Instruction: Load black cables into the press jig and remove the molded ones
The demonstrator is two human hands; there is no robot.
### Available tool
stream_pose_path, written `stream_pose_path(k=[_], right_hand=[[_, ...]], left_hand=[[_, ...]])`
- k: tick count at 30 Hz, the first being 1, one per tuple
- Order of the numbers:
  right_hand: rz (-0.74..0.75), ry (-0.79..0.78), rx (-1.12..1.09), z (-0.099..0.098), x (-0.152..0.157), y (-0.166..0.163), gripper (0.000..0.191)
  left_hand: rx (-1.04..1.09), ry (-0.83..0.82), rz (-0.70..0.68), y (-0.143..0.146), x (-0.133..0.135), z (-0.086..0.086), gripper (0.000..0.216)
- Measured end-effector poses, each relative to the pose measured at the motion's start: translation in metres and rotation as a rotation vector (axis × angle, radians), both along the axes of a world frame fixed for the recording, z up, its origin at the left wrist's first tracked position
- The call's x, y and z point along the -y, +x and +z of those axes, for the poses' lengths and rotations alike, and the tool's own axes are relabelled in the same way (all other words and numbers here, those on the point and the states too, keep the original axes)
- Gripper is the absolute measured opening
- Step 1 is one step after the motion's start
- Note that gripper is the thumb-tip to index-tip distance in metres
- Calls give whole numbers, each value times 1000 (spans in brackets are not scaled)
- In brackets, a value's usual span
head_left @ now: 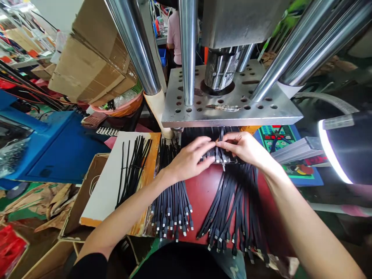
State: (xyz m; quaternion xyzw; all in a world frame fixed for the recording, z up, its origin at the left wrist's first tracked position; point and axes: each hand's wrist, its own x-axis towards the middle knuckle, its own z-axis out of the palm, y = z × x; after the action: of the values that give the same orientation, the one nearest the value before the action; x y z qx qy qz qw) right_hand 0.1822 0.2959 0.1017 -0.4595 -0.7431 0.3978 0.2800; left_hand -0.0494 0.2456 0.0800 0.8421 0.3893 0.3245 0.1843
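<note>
My left hand (195, 157) reaches over the mould (195, 135) beneath the press plate, its fingers stretched out and its thumb apart. Its fingertips almost meet those of my right hand (242, 146). Thumb and forefinger of the right hand are pinched together at a flat black cable (221, 152) that lies across the mould; the exact grip is partly hidden. Small metal plugs sit in a row along the mould's front edge. Black cables (232, 209) with plug ends fan out from the mould over the red table, and another bundle (174, 205) lies left of them.
The steel press plate (232, 116) and its shiny columns (188, 50) stand close above my hands. More cables (135, 166) lie on a white board (107, 186) at left. A control panel (276, 139) and a lit lamp (334, 151) are at right. Someone in pink (174, 35) is behind.
</note>
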Motion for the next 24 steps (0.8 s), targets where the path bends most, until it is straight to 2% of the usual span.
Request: stream_pose_path(k=[2,6,11,15,17,20,22,24], right_hand=[[3,67,-12,-5,-3,-3,67],[-93,228,-28,-12,-3,-4,61],[-125,52,-93,-18,1,1,57],[-138,97,-95,-23,-1,1,52],[-200,173,-63,-27,0,-1,45],[-321,400,36,-32,15,2,29],[-291,555,201,-34,32,7,31],[-216,633,429,-34,47,10,42]], left_hand=[[-218,127,-115,-5,11,-2,34],[-448,224,-151,-3,12,-3,38],[-607,327,-98,10,14,0,40],[-671,324,-27,23,22,4,56],[-699,311,11,29,28,4,58],[-773,271,87,39,38,3,58],[-806,232,120,45,43,3,63],[-787,175,131,49,43,6,70]])
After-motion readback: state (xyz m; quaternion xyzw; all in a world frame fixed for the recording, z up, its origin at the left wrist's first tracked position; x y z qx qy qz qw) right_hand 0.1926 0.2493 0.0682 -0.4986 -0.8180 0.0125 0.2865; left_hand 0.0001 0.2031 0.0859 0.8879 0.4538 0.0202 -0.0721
